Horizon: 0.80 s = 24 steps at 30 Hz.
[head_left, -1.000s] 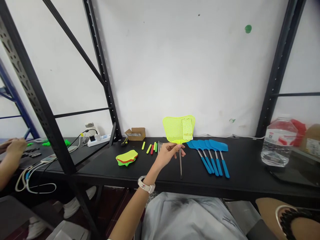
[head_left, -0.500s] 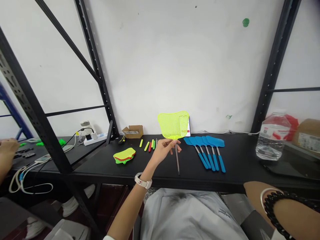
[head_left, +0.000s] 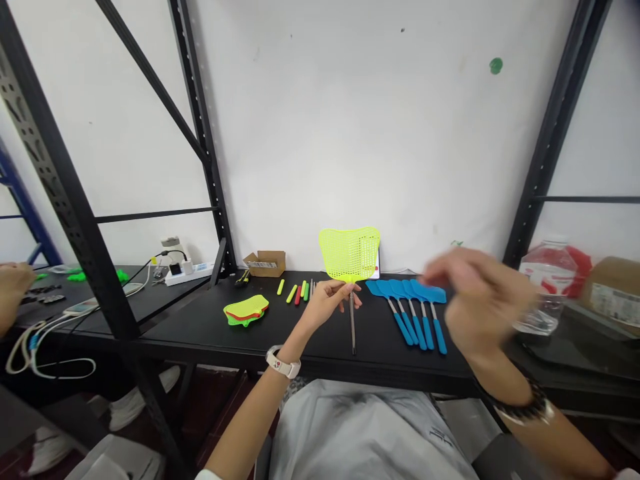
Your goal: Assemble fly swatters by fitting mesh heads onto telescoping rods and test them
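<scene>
My left hand (head_left: 331, 303) pinches a yellow-green fly swatter (head_left: 350, 253) just below its mesh head, holding it upright over the table. Its bare metal rod (head_left: 353, 330) points down beneath my fingers. My right hand (head_left: 483, 303) is raised at the right, smeared by motion, so its fingers cannot be read. Between the hands lies a row of several blue fly swatters (head_left: 411, 313) with blue grips. A stack of mesh swatter heads (head_left: 246, 309) in yellow, red and green rests to the left. Several coloured handle grips (head_left: 298, 294) lie behind my left hand, beside thin metal rods (head_left: 313, 287).
On the black table (head_left: 200, 327) a small cardboard box (head_left: 265, 263) stands at the back. A large clear plastic bottle (head_left: 550, 280) and a tape roll (head_left: 613, 293) are at the right. Black shelf posts (head_left: 205, 133) frame the table. Another person's hand (head_left: 15, 287) shows far left.
My right hand has risen from the lower right edge to above the table, right of the blue swatters. My left hand still holds the yellow-green swatter. The view has shifted slightly.
</scene>
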{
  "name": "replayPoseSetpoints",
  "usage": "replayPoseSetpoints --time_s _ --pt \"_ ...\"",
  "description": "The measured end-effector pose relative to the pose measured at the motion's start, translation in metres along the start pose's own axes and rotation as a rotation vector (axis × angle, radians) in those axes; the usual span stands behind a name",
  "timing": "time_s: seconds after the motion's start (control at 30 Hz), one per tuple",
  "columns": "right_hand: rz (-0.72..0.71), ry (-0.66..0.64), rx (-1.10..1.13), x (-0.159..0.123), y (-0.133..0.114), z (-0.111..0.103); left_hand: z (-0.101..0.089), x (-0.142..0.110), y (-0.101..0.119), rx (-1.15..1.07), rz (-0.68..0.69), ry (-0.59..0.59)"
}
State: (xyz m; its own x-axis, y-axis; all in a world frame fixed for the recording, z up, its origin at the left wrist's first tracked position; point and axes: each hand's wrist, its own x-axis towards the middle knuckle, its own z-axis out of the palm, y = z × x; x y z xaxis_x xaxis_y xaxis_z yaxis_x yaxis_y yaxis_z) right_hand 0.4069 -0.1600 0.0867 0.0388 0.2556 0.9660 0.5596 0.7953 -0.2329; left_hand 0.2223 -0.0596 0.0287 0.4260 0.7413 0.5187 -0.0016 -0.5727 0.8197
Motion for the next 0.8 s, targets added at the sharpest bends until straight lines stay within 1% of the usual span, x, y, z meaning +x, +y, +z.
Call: replayPoseSetpoints --time_s 0.07,0.1,0.13,0.17,0.23,0.27,0.33,0.4,0.43,0.47,0.5,0.6,0.8 --pt "-0.085 0.039 -0.067 0.023 0.011 0.023 0.001 -0.001 0.000 -0.007 0.011 -0.009" --pt "-0.124 0.003 -0.117 0.037 0.017 0.035 0.002 -0.001 -0.001 -0.009 0.014 -0.009" --pt "-0.150 -0.077 -0.184 0.051 0.022 0.045 0.003 -0.002 -0.001 -0.009 0.015 -0.005" --pt "-0.141 -0.218 -0.205 0.064 0.026 0.053 0.003 -0.002 -0.002 -0.005 0.014 -0.003" --pt "-0.074 -0.592 -0.170 0.090 0.032 0.063 0.004 -0.004 -0.003 0.007 0.009 -0.009" --pt "-0.048 -0.767 -0.153 0.100 0.033 0.065 0.004 -0.004 -0.004 0.012 0.005 -0.024" --pt "-0.015 -1.075 -0.146 0.116 0.033 0.068 0.004 -0.005 -0.005 0.008 -0.002 -0.063" --pt "0.007 -1.300 -0.180 0.125 0.033 0.070 0.004 -0.005 -0.007 -0.009 -0.004 -0.084" --pt "0.016 -1.373 -0.208 0.128 0.033 0.071 0.004 -0.005 -0.008 -0.018 -0.004 -0.088" --pt "0.021 -1.415 -0.247 0.129 0.033 0.073 0.004 -0.004 -0.009 -0.024 -0.004 -0.089" --pt "0.017 -1.431 -0.291 0.129 0.034 0.075 0.004 -0.004 -0.010 -0.025 -0.003 -0.092" --pt "-0.017 -1.420 -0.398 0.129 0.035 0.082 0.002 -0.004 -0.010 -0.012 -0.006 -0.111" --pt "-0.001 -1.462 -0.420 0.130 0.039 0.090 -0.003 -0.005 -0.010 0.011 -0.029 -0.132"
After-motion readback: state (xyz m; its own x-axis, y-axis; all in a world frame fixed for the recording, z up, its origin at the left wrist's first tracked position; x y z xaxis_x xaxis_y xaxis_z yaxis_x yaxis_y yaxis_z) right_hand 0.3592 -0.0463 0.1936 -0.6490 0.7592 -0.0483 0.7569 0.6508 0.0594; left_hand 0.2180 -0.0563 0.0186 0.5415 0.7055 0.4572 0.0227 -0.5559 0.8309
